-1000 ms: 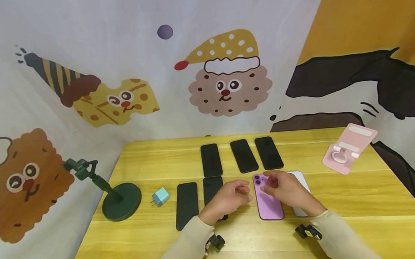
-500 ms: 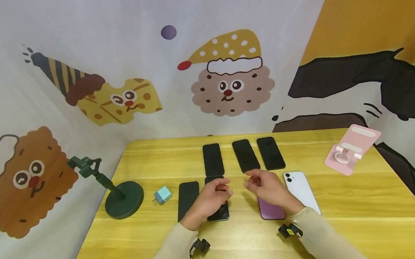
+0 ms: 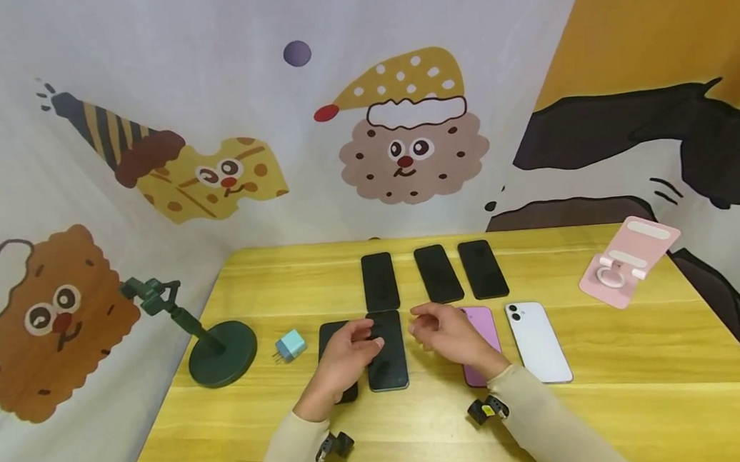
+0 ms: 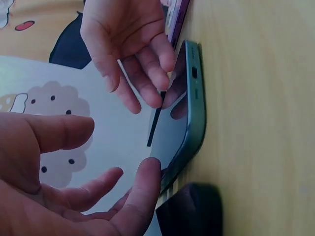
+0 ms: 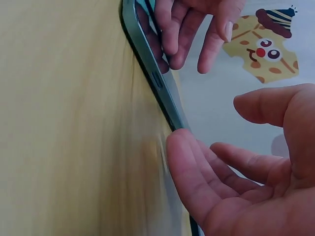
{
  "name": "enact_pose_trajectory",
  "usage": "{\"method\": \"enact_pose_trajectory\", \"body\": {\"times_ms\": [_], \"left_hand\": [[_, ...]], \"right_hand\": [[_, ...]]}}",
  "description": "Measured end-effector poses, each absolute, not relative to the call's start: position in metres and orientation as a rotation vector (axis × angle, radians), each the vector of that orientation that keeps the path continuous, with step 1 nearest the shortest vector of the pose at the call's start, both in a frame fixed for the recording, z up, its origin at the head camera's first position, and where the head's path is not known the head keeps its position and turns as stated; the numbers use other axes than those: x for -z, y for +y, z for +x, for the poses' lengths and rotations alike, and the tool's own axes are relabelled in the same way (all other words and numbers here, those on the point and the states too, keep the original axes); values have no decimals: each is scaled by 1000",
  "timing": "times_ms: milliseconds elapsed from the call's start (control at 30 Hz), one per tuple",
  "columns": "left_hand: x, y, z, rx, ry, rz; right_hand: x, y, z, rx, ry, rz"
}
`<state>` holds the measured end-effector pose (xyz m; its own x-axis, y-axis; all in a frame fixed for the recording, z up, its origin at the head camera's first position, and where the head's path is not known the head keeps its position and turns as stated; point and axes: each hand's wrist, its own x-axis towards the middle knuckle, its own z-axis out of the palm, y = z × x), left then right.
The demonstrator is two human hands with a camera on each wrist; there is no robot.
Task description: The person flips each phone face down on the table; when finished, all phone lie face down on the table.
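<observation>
Wooden table bears green phone. Left hand, empty, loosely curved, left of green phone, partly hiding black phone; right hand, likewise, right of it, near pink phone. Best grip probably: both long edges, even pressure.

Wide passage is left at the right; the middle is crowded.
Bare table is offered between the white phone and the pink stand. The strip between the front-centre black phone and the purple phone is partly covered by the right hand. Past the left hand, the way to the green stand is partly blocked by the charger.
</observation>
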<state>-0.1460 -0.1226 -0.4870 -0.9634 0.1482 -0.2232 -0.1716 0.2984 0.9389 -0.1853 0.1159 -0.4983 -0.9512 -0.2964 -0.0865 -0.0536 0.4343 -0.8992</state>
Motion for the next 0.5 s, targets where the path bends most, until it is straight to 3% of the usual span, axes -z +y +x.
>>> {"method": "enact_pose_trajectory", "body": {"times_ms": [500], "left_hand": [[486, -131, -151, -1748, 2267, -49]], "right_hand": [[498, 99, -181, 1717, 2123, -152]]}}
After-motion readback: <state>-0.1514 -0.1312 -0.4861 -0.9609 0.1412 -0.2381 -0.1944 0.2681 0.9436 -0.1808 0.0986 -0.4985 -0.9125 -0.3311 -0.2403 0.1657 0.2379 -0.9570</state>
